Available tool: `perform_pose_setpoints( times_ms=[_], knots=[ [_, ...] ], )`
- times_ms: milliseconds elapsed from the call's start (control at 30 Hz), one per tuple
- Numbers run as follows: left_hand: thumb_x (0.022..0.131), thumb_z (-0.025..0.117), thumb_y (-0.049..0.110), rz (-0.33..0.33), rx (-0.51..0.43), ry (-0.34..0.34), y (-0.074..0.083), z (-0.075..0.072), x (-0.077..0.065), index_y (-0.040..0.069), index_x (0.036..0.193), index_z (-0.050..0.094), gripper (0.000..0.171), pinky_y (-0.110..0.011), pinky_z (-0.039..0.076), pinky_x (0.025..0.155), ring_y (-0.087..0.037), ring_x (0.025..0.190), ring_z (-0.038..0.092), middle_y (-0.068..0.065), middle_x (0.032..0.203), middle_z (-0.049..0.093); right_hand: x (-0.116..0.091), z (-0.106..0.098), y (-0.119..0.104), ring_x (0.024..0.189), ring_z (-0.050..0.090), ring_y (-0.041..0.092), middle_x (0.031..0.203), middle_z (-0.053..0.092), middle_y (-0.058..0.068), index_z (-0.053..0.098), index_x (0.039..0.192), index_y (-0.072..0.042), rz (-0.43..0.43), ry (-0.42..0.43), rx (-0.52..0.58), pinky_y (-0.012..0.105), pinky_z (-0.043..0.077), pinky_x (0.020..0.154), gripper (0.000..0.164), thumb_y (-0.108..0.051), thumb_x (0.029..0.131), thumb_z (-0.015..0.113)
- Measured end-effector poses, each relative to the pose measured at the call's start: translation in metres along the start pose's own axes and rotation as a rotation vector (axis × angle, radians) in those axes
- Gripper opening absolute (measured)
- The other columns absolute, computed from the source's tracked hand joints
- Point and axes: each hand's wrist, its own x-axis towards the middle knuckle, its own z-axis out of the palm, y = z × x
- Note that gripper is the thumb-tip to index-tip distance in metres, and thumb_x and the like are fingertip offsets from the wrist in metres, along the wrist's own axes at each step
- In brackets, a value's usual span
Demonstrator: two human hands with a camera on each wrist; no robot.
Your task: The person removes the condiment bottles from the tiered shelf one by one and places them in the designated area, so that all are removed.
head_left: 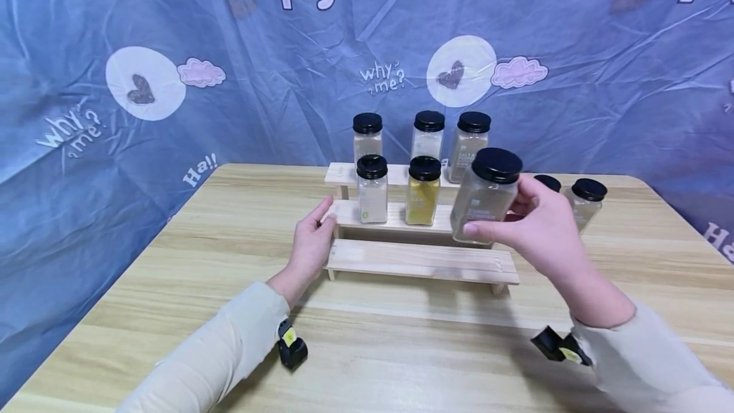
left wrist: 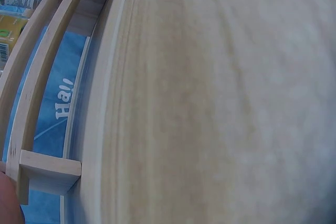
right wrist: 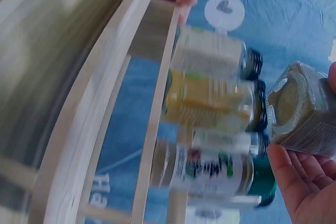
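Observation:
My right hand [head_left: 545, 228] holds a square glass spice jar [head_left: 484, 199] with a black lid, thumb on the near side and fingers behind. The jar is tilted in front of the right end of a three-tier wooden rack [head_left: 424, 260]. Its clear base and greyish-brown contents show in the right wrist view. My left hand [head_left: 312, 241] grips the rack's left end at the middle tier. On that tier stand a jar of white powder [head_left: 373, 199] and a jar of yellow powder [head_left: 423, 199]. A green-lidded jar [right wrist: 210, 171] stands beside them in the right wrist view.
Three black-lidded jars stand on the top tier, among them a salt and pepper jar [head_left: 467, 152] at the right. Beyond my right hand, two more jars, one a black-lidded jar [head_left: 586, 202], stand on the wooden table [head_left: 367, 362]. A blue printed cloth [head_left: 321, 81] hangs behind.

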Motion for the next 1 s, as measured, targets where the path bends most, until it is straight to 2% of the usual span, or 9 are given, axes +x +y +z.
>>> perform_pose_setpoints(
  times_ms=[33, 133, 233, 367, 500, 567, 667, 767, 1000],
  knots=[
    [0.093, 0.048, 0.008, -0.001, -0.001, -0.002, 0.000, 0.000, 0.000, 0.013, 0.137, 0.045, 0.044, -0.013, 0.029, 0.038, 0.000, 0.040, 0.031, -0.011, 0.104, 0.061, 0.000, -0.003, 0.003, 0.074, 0.064, 0.003, 0.085, 0.066, -0.016, 0.061, 0.110, -0.015, -0.002, 0.014, -0.007, 0.017, 0.052, 0.061, 0.054, -0.012, 0.062, 0.086],
    [0.094, 0.047, 0.008, 0.003, -0.001, -0.010, 0.000, 0.000, -0.001, 0.013, 0.138, 0.044, 0.045, -0.013, 0.029, 0.039, 0.000, 0.041, 0.031, -0.012, 0.129, 0.053, -0.002, -0.014, 0.011, 0.073, 0.063, 0.000, 0.083, 0.066, -0.019, 0.062, 0.107, -0.020, 0.005, 0.050, -0.010, 0.015, 0.050, 0.060, 0.052, -0.008, 0.061, 0.085],
    [0.094, 0.048, 0.008, 0.002, 0.001, -0.014, 0.001, 0.000, -0.001, 0.013, 0.138, 0.044, 0.045, -0.013, 0.029, 0.038, 0.001, 0.040, 0.031, -0.016, 0.114, 0.057, -0.004, -0.024, 0.019, 0.074, 0.063, -0.001, 0.084, 0.066, -0.019, 0.062, 0.109, -0.023, 0.016, 0.070, 0.000, 0.013, 0.050, 0.059, 0.055, -0.004, 0.062, 0.083],
    [0.094, 0.049, 0.008, 0.005, 0.003, -0.006, 0.001, 0.000, -0.001, 0.014, 0.137, 0.045, 0.044, -0.014, 0.029, 0.037, 0.001, 0.039, 0.031, -0.011, 0.099, 0.058, -0.006, -0.038, 0.030, 0.076, 0.062, -0.004, 0.087, 0.065, -0.021, 0.060, 0.114, -0.023, 0.063, 0.099, -0.011, 0.011, 0.049, 0.060, 0.057, -0.003, 0.065, 0.081],
    [0.094, 0.048, 0.008, 0.009, 0.007, -0.014, 0.001, -0.001, -0.002, 0.013, 0.138, 0.044, 0.044, -0.014, 0.028, 0.037, 0.001, 0.039, 0.031, -0.011, 0.122, 0.057, -0.007, -0.053, 0.040, 0.076, 0.060, -0.008, 0.085, 0.062, -0.027, 0.059, 0.117, -0.024, 0.119, 0.153, -0.048, 0.008, 0.047, 0.060, 0.058, -0.005, 0.067, 0.081],
    [0.094, 0.048, 0.009, 0.018, 0.011, -0.020, 0.001, -0.001, -0.001, 0.012, 0.138, 0.043, 0.045, -0.013, 0.029, 0.038, 0.001, 0.040, 0.031, -0.007, 0.138, 0.046, -0.007, -0.060, 0.045, 0.074, 0.059, -0.009, 0.084, 0.062, -0.028, 0.059, 0.117, -0.023, 0.121, 0.185, -0.045, 0.007, 0.046, 0.060, 0.058, -0.003, 0.067, 0.080],
    [0.094, 0.048, 0.010, 0.017, 0.025, -0.008, 0.001, -0.001, -0.001, 0.013, 0.137, 0.044, 0.044, -0.013, 0.029, 0.038, 0.001, 0.040, 0.031, -0.007, 0.108, 0.063, -0.007, -0.070, 0.052, 0.072, 0.060, -0.011, 0.082, 0.063, -0.028, 0.060, 0.116, -0.024, 0.117, 0.230, -0.022, 0.006, 0.046, 0.058, 0.059, 0.001, 0.066, 0.080],
    [0.094, 0.049, 0.010, 0.019, 0.038, 0.006, 0.001, -0.001, 0.000, 0.014, 0.137, 0.046, 0.044, -0.013, 0.029, 0.038, 0.001, 0.040, 0.031, -0.009, 0.094, 0.062, -0.007, -0.078, 0.060, 0.072, 0.060, -0.012, 0.081, 0.063, -0.029, 0.061, 0.115, -0.025, 0.113, 0.255, -0.012, 0.005, 0.045, 0.058, 0.062, 0.004, 0.064, 0.080],
    [0.094, 0.049, 0.009, 0.002, 0.018, 0.008, 0.001, 0.001, -0.001, 0.015, 0.137, 0.046, 0.043, -0.014, 0.029, 0.039, 0.000, 0.040, 0.032, -0.002, 0.079, 0.053, -0.008, -0.101, 0.087, 0.070, 0.059, -0.012, 0.077, 0.063, -0.030, 0.061, 0.115, -0.025, 0.127, 0.240, -0.020, 0.006, 0.045, 0.055, 0.060, 0.005, 0.066, 0.078]
  ],
)
